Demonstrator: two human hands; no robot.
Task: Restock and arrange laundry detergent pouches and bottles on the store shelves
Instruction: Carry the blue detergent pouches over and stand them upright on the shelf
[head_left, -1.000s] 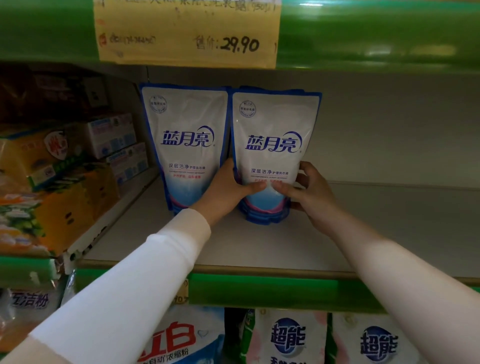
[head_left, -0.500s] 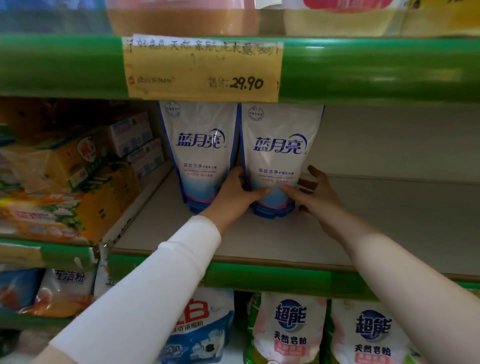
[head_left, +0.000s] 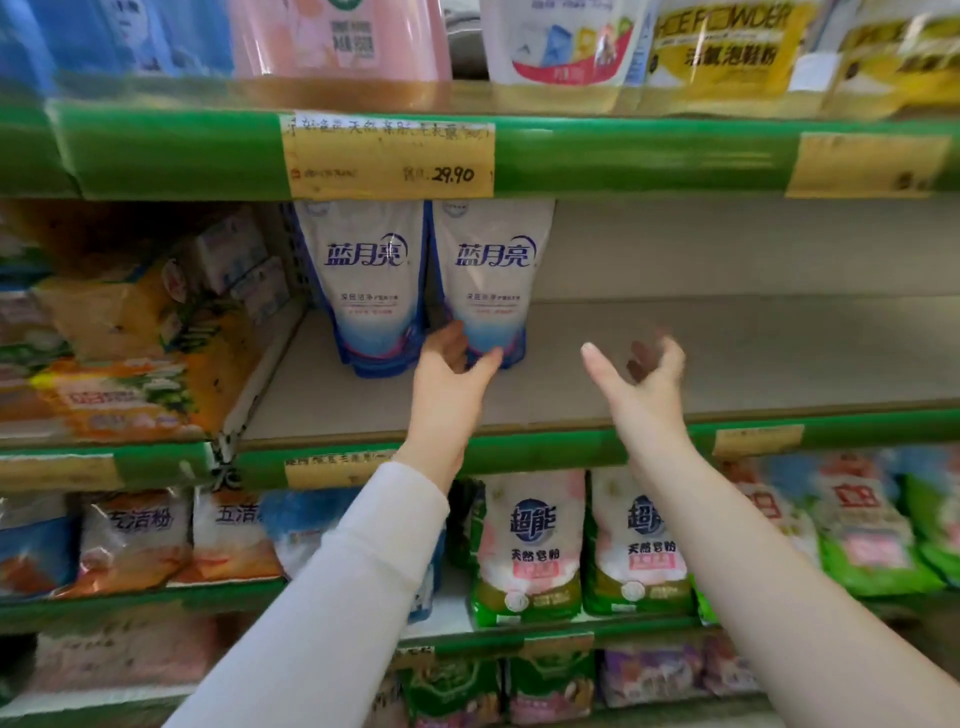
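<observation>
Starting at the far left, the neighbouring bay is crammed with orange soap boxes (head_left: 135, 353); that's not our problem today. Next along, at the left end of the middle shelf (head_left: 727, 358), the left pouch (head_left: 371, 291) stands upright well back on the board. Its top is tucked out of sight behind the price tag (head_left: 387, 156).

Our left hand (head_left: 452, 374) is at the foot of the right pouch (head_left: 491, 280). The thumb lies across the front of the base and the fingers sit in the gap between the two pouches. It's too blurry for us to tell whether that's a real squeeze or just a touch. The right pouch stands just beside its twin, about level with it and facing front.

Our right hand (head_left: 641, 379) holds nothing. Its fingers are loosely curled and it hangs over bare board, well clear of the pouch. The rest of the shelf to the right has nothing on it.

On handling, we reckon these are liquid refills, so heavy for their size, with soft walls and a slick film. The weight sits low, so the top will probably flop if we grab there. The best hold looks like low down, one hand on each side of the base, or one palm underneath. If we nudge at the bottom rather than push on the face, they should stay standing.
</observation>
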